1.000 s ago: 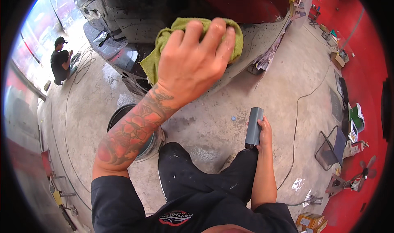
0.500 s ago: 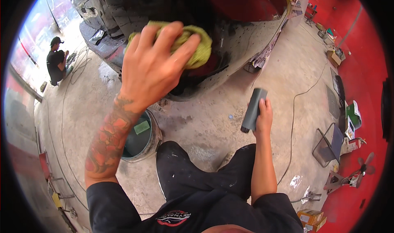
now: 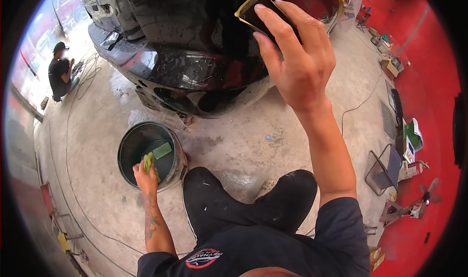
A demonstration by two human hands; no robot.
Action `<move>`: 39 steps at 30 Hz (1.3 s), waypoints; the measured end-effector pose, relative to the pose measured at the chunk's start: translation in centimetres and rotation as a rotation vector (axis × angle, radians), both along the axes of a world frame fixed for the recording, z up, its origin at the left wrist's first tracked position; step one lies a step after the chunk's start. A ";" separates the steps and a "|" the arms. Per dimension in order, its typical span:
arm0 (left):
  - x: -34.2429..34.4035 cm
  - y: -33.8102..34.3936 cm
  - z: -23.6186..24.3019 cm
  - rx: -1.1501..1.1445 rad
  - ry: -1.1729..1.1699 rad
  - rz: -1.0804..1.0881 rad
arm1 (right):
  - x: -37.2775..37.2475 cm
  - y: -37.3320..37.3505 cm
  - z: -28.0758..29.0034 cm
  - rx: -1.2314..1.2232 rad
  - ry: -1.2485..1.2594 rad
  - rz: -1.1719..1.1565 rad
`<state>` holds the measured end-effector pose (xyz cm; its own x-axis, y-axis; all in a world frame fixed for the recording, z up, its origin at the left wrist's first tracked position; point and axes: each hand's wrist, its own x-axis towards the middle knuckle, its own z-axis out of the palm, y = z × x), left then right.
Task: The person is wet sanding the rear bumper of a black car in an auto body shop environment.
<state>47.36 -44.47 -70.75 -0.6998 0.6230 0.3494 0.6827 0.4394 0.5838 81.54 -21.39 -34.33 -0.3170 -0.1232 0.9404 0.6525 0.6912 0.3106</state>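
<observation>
My left hand (image 3: 146, 179) grips a yellow-green cloth (image 3: 149, 163) over the dark bucket (image 3: 181, 166) on the floor at left. A green rectangular pad (image 3: 162, 150) shows inside the bucket, beside the cloth. Up at the right, my right hand (image 3: 303, 57) is closed on a dark sanding block (image 3: 253, 14) with a yellowish sheet edge around it. The block lies over the wet, glossy black car body (image 3: 180, 28); whether it touches the paint I cannot tell. Water drops and red reflections show on the car's lower edge.
A person (image 3: 59, 72) crouches at far left near coiled cables (image 3: 90, 69). Along the red wall (image 3: 438, 101) at right stand a folding chair (image 3: 385, 169), a fan (image 3: 424, 199) and a cardboard box (image 3: 389, 69). A hose (image 3: 353, 109) runs over the concrete floor.
My left hand has come down from the car to the bucket with the cloth. My right hand has risen from beside my knee to the car, carrying the sanding block.
</observation>
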 end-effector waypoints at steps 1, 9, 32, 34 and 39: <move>0.4 -0.3 -0.6 -0.086 -0.061 0.022 | -0.2 0.0 0.2 0.000 -0.004 -0.006; 1.1 0.4 -0.8 -0.104 -0.045 0.012 | -0.3 0.8 0.7 0.131 -0.022 -0.028; 1.2 1.2 -1.0 -0.136 0.033 -0.062 | -0.4 1.5 0.3 0.179 -0.013 -0.024; 1.1 1.2 -0.9 -0.130 0.035 -0.071 | -0.2 1.3 0.1 0.136 -0.014 -0.026; 1.0 1.1 -1.1 -0.133 0.036 -0.075 | -2.0 0.7 2.9 0.164 0.028 0.102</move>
